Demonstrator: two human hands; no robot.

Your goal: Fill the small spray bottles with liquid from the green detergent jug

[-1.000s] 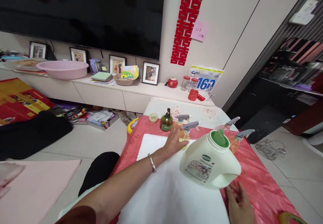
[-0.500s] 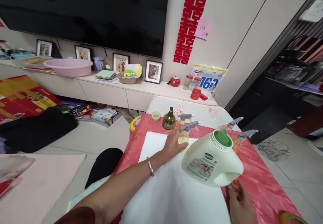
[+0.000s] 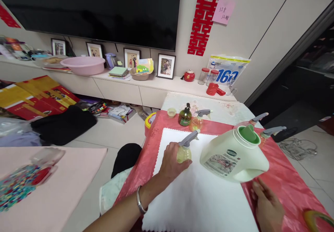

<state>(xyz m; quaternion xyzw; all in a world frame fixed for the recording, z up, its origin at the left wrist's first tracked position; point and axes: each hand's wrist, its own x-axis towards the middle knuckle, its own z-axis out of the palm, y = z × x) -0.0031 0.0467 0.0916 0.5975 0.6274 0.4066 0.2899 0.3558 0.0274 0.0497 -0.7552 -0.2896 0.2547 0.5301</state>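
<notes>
My left hand [image 3: 171, 162] is wrapped round a clear spray bottle [image 3: 184, 152] with a grey trigger head and pale yellow liquid, above the white scalloped mat [image 3: 193, 197]. To its right stands a large pale green jug [image 3: 232, 159] with an open neck and a green spout. My right hand [image 3: 268, 204] lies on the red cloth beside the jug's handle end, fingers loosely bent and apart, holding nothing visible. Behind the mat are another spray bottle [image 3: 197, 122] with orange tint and a dark green pump bottle [image 3: 185, 116].
Two more spray bottles [image 3: 271, 132] stand partly hidden behind the jug. A small pale cup [image 3: 171, 112] sits at the far left of the red cloth [image 3: 294, 183]. A tape roll [image 3: 317, 221] lies at the near right. A pink table [image 3: 78, 179] with colourful small pieces is at left.
My left hand has drawn the spray bottle nearer and left over the mat, away from the other bottles. The view has shifted slightly. My right hand stays beside the jug.
</notes>
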